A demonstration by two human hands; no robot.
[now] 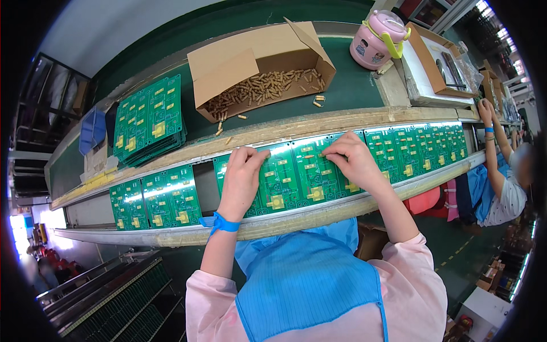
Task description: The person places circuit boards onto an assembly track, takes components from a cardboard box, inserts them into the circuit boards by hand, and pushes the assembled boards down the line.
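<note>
A row of green circuit boards with yellow parts lies along a rail in front of me. My left hand is over one board, thumb and fingers pinched at its upper part; whatever is between the fingertips is too small to make out. A blue band circles that wrist. Farther right, my right hand pinches close to the top part of another board, and its fingertips hide what they hold. Beyond the rail stands an open cardboard box with many small tan cylindrical components inside.
Stacked green boards sit at the far left beside a blue bin. A pink lidded container stands behind the rail, right of the box. Loose components lie near the box. A co-worker's hands are at the far right.
</note>
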